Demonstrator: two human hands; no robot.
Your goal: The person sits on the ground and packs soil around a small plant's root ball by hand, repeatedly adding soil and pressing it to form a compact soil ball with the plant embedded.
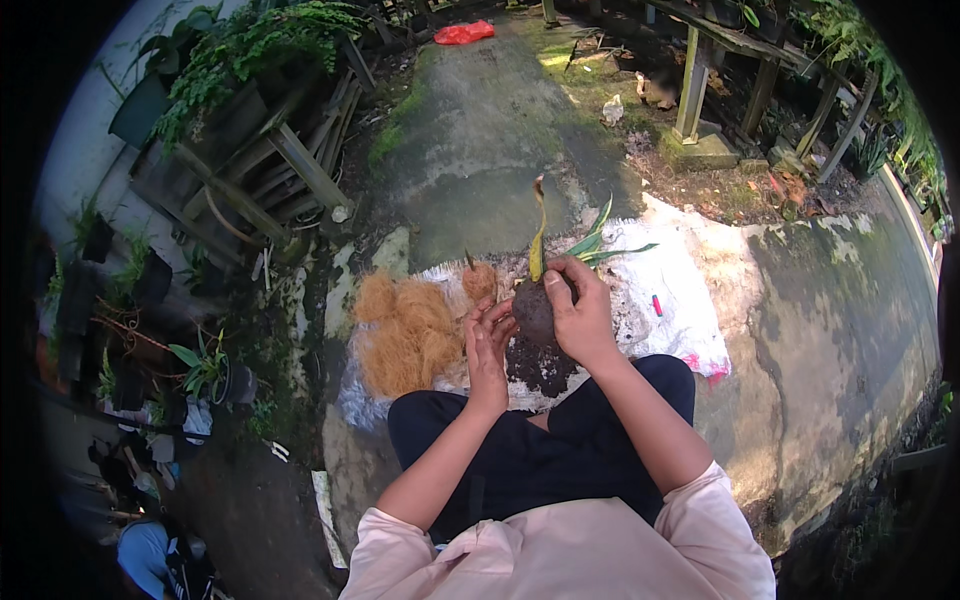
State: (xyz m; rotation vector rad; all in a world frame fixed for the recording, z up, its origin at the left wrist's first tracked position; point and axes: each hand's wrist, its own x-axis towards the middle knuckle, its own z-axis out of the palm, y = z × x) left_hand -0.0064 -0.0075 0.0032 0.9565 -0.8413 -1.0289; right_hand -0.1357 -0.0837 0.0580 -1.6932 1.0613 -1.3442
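Note:
My right hand [585, 311] grips the upper right side of a dark ball of soil [534, 315], its thumb and fingers near the base of a yellowing leaf [537, 251] that stands up from the ball. My left hand [489, 349] is held up at the ball's left side with its fingers apart; whether the fingertips touch the ball is not plain. Green, pale-edged leaves [592, 244] spread out behind my right hand. Loose dark soil [541, 371] lies below the ball on a white woven sack [686, 322]. A small fibre-wrapped ball [480, 281] with a dark tip sits just beyond my left hand.
Brown coconut fibre [412, 337] is heaped at the left of the sack. A small red and green object [657, 305] lies on its right part. Wooden racks [311, 169] and potted plants [236, 382] flank the concrete. A red plastic bag [463, 32] lies far ahead.

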